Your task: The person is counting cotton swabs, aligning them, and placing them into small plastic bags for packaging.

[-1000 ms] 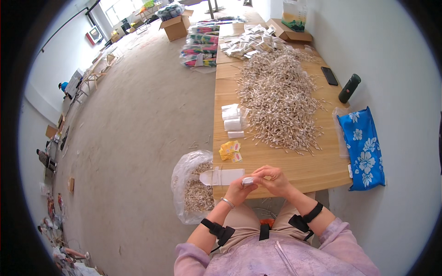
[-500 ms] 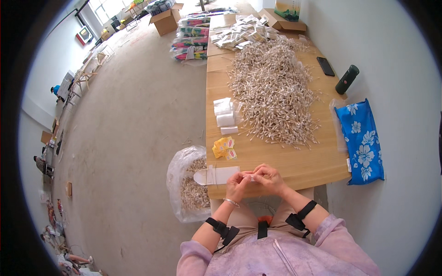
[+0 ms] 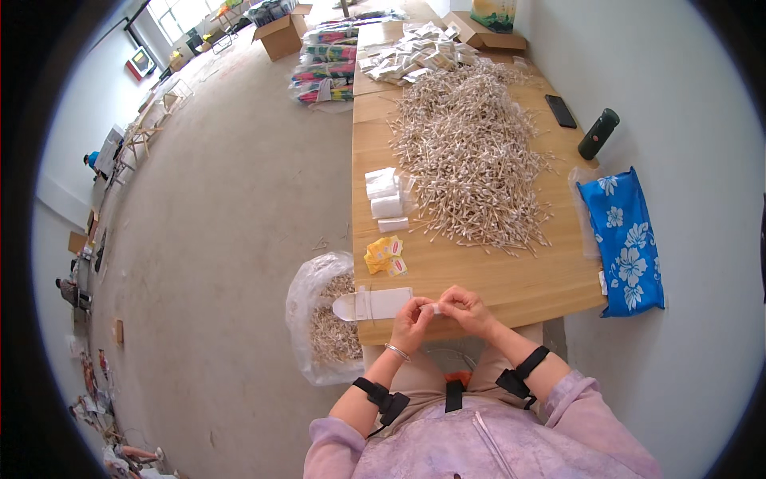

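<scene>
We're pinching a small white item [image 3: 436,309] btwn L hand [image 3: 412,323] & R hand [image 3: 470,310], fingertips close tog., above the near edge of the surface [image 3: 531,283]. White round-ended card [image 3: 387,304] is lying just L of our hands, yellow cards [image 3: 384,255] fwd-L, swab pile [image 3: 479,160] spreading well fwd, blue floral bag [image 3: 624,247] resting off R.

The left hand [image 3: 412,323] and the right hand [image 3: 468,311] pinch together a small white piece [image 3: 436,308] over the wooden table [image 3: 527,279]. Farther away lies a large heap of cotton swabs [image 3: 471,160], with yellow cards [image 3: 385,255] nearer
</scene>
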### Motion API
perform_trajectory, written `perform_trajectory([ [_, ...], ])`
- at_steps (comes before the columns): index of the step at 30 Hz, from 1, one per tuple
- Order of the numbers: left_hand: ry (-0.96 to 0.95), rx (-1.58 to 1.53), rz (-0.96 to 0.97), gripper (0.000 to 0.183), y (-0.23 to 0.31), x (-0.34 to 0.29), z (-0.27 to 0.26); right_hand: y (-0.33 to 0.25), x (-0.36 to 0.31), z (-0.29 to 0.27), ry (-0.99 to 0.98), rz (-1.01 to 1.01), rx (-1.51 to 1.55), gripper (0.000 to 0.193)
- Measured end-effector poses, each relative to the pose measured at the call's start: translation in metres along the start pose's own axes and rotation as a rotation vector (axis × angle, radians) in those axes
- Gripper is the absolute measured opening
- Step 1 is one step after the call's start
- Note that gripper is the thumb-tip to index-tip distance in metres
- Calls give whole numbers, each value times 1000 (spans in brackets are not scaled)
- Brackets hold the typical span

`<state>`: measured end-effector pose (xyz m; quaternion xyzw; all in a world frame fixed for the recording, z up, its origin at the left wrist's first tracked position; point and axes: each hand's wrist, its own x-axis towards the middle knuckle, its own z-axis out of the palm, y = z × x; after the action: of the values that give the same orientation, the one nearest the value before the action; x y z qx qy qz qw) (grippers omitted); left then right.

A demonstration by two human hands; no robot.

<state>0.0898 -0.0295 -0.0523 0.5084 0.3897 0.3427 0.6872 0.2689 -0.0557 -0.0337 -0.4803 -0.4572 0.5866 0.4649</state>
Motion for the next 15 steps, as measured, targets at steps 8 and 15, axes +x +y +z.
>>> perform_trajectory([
  [8, 136, 553, 367, 38, 14, -5, 1, -17, -2, 0, 51, -324, -317, 24],
  [15, 191, 573, 398, 27, 20, -3, 9, -21, -5, -2, 42, -329, -524, 23],
])
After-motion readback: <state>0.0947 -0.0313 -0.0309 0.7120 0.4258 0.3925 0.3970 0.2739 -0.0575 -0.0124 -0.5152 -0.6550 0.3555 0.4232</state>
